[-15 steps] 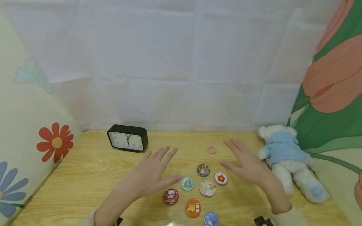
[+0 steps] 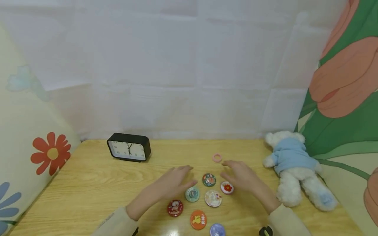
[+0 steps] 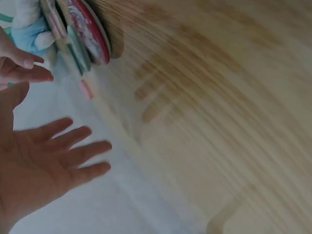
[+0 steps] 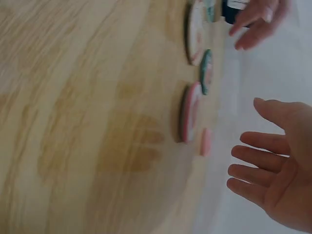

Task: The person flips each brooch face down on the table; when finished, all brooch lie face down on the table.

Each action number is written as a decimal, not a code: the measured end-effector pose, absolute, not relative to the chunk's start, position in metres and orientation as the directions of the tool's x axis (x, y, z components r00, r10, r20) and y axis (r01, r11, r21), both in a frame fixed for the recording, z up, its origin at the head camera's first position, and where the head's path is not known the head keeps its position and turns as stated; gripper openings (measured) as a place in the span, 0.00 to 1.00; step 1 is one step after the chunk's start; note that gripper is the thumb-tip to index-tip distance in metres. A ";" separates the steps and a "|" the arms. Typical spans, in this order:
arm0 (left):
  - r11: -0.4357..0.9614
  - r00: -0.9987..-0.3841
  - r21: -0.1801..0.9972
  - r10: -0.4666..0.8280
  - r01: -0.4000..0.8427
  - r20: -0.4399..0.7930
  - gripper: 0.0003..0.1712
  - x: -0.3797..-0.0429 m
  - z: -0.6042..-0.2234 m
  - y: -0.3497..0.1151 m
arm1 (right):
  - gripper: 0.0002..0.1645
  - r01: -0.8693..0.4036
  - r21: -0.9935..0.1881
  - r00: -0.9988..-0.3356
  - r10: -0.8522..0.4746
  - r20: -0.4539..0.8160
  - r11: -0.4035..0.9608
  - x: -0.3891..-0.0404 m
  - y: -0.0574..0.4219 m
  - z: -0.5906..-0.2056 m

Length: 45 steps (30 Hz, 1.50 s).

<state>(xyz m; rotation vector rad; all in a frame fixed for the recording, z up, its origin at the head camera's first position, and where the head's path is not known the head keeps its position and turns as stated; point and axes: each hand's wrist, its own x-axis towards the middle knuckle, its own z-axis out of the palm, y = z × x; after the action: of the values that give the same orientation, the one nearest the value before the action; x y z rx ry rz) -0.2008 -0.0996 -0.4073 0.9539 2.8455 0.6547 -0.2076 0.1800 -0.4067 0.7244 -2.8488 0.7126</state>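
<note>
The left hand (image 2: 174, 182) is hovering over the table (image 2: 88, 183), its fingers spread and slightly bent, its palm facing inward and holding nothing. The right hand (image 2: 242, 175) is mirroring it on the right, also well opened, also holding nothing; both wrist views are showing bare palms raised off the wood.

Seven round badges are lying between and nearer than the hands. The green badge (image 2: 209, 180) is sitting farthest, with the flower badge (image 2: 227, 187) just to its right, beside the right hand. The teal badge (image 2: 192, 194) is resting near the left thumb, the pale badge (image 2: 213, 199) to its right. The red badge (image 2: 175, 208) is lying at the left, while the orange badge (image 2: 198, 220) and the purple badge (image 2: 217, 230) are lying nearest.

All are looking light, stiff and thin, probably smooth and a little slippery on their glossy faces. Pinching opposite edges of the rim, thumb against fingertip, is seeming the surest hold; pressing the domed face could be sending one sliding.

A pink ring (image 2: 217, 158) is lying beyond them, a clock (image 2: 128, 147) is standing far left, and a teddy bear (image 2: 289, 170) is lying at the right.
</note>
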 end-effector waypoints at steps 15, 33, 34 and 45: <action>0.704 -0.813 0.465 0.579 0.537 0.061 0.14 -0.232 -0.436 -0.042 | 0.22 -0.488 -0.347 -0.873 -0.457 0.172 0.801 -0.225 0.164 -0.428; 0.780 -0.822 0.266 0.560 0.566 0.107 0.16 -0.226 -0.435 -0.027 | 0.15 -0.551 -0.346 -0.834 -0.513 0.203 0.759 -0.228 0.161 -0.433; 0.783 -0.822 0.255 0.560 0.567 0.105 0.16 -0.226 -0.435 -0.027 | 0.15 -0.556 -0.346 -0.831 -0.518 0.204 0.756 -0.228 0.161 -0.433; 0.788 -0.822 0.242 0.559 0.566 0.105 0.15 -0.225 -0.435 -0.026 | 0.24 -0.528 -0.437 -0.836 -0.536 0.117 0.728 -0.228 0.164 -0.431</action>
<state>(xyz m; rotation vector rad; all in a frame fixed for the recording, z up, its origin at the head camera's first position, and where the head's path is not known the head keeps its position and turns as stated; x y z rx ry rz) -0.2247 -0.0264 -0.4350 0.9435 2.9963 0.4201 -0.2277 0.1642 -0.4311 0.9032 -2.9363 0.7347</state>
